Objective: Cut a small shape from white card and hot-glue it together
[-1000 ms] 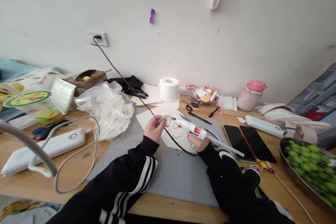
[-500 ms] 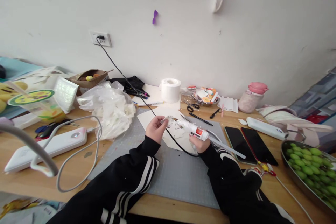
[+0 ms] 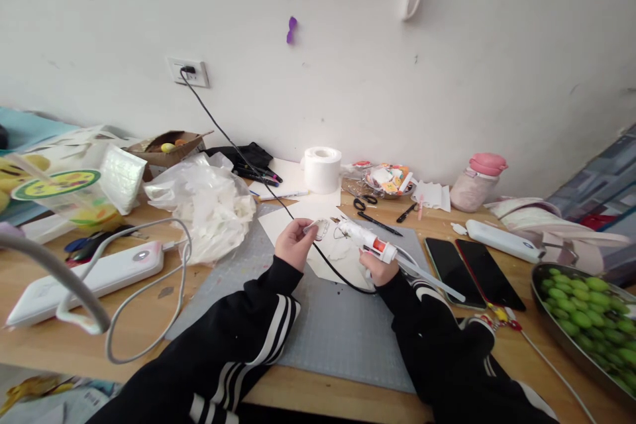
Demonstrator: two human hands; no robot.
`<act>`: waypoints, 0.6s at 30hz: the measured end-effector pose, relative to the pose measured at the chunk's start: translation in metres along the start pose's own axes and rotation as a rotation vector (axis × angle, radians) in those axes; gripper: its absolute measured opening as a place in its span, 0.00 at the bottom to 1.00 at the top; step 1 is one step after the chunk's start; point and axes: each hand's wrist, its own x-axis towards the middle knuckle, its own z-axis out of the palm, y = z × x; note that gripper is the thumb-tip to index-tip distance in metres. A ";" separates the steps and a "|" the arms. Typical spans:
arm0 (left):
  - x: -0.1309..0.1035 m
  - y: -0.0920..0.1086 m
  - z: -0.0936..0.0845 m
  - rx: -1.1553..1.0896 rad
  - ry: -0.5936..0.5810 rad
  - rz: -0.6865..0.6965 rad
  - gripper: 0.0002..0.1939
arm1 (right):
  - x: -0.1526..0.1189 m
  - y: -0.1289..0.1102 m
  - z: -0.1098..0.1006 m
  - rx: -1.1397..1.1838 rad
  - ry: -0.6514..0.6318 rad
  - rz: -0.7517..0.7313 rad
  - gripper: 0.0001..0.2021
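My right hand is wrapped round the handle of a white hot glue gun with an orange-red part. A translucent glue stick sticks out of its back, and its nozzle points left towards my other hand. My left hand pinches a small, pale, flat piece with a dark outline; its exact kind is too small to make out. The nozzle is a little apart from that piece. Below both lies a sheet of white paper on a grey cutting mat. A black cord crosses the paper.
Scissors, a black pen and a white paper roll lie beyond my hands. Two phones and a bowl of green fruit are at right. A plastic bag and a white power bank stand at left.
The glue gun's nozzle has drawn slightly away to the right from the pale piece. The piece has tilted a little in my left hand, which has hardly moved.
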 end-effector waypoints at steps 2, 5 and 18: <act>0.000 0.001 0.000 0.001 0.002 -0.002 0.09 | 0.000 -0.004 0.000 0.002 0.032 0.018 0.07; 0.000 0.002 -0.001 0.007 0.006 -0.010 0.09 | -0.004 -0.011 0.002 0.021 0.071 0.046 0.05; 0.003 -0.001 -0.002 0.018 0.062 0.008 0.11 | -0.003 -0.008 0.007 0.052 -0.097 0.032 0.05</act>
